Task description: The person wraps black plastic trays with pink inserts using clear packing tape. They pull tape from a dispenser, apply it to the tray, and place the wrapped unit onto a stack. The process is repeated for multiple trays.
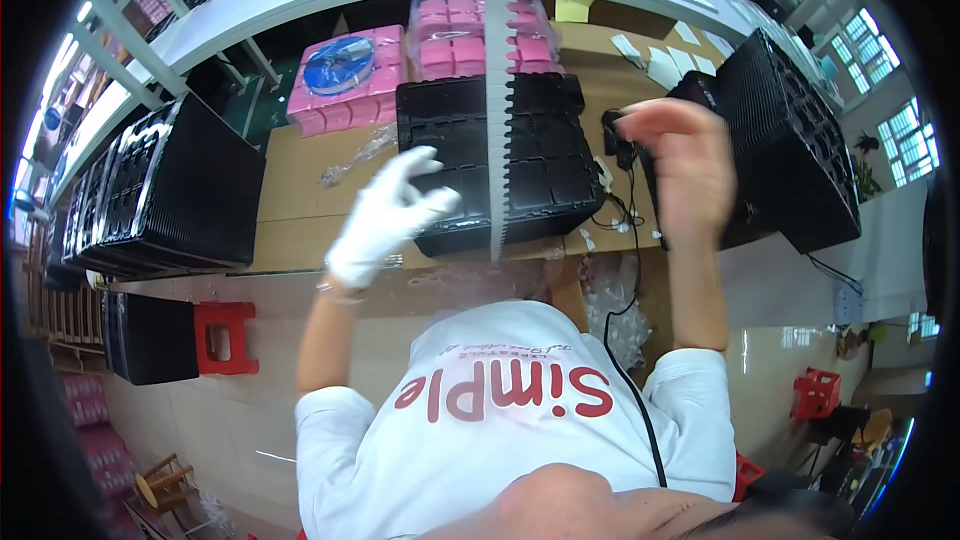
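A stack of black plastic trays [450, 155] rests on the cardboard-covered bench in front of me. A pale upright strip with a toothed right edge [497, 90] crosses the view in front of the stack. My left hand [385, 215], in a white glove, is by the stack's left front side, its fingers apart and nothing in them. My bare right hand [690, 165] is raised right of the stack, fingers bent inward and blurred by motion; whether anything is in them is unclear. Near those fingers lies a small black corded object [617, 140].
Tall black tray stacks stand at the left [190, 195] and right [785, 130]. Behind the middle stack are pink blocks [455, 55], and a blue round reel [338, 65] lies on more pink pieces. A black cable [608, 330] runs down beside my body. A red stool [225, 338] stands lower left.
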The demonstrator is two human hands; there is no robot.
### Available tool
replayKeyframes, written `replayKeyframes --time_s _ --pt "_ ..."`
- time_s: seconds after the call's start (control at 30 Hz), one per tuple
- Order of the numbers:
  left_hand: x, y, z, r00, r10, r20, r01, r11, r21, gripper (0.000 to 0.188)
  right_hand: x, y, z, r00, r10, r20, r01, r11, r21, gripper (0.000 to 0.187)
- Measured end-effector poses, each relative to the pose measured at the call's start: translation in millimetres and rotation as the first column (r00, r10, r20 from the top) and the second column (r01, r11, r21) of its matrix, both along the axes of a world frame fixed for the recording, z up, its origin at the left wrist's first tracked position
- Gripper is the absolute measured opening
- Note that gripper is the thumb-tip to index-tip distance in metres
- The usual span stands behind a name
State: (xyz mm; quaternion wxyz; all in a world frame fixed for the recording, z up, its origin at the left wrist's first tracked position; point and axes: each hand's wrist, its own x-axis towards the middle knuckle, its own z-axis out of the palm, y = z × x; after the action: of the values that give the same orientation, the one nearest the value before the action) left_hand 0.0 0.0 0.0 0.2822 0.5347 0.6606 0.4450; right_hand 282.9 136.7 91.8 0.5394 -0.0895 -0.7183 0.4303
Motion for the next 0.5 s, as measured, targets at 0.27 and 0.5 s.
replayKeyframes --time_s 0.27,0.5 --pt "85.2 58.6 -109.9 0.886 -0.259 0.384 0.315 0.945 -0.088 0.028 -0.7 -9.5 -222.6 0.926 0.258 0.277 -0.052 0.811 -0.583 0.065" --pt "28.4 32.5 -74.3 0.701 0.058 0.711 -0.174 0.981 0.091 0.021 -6.6 -31.9 -256.1 0.813 0.521 0.259 -0.142 0.610 -0.780 0.027"
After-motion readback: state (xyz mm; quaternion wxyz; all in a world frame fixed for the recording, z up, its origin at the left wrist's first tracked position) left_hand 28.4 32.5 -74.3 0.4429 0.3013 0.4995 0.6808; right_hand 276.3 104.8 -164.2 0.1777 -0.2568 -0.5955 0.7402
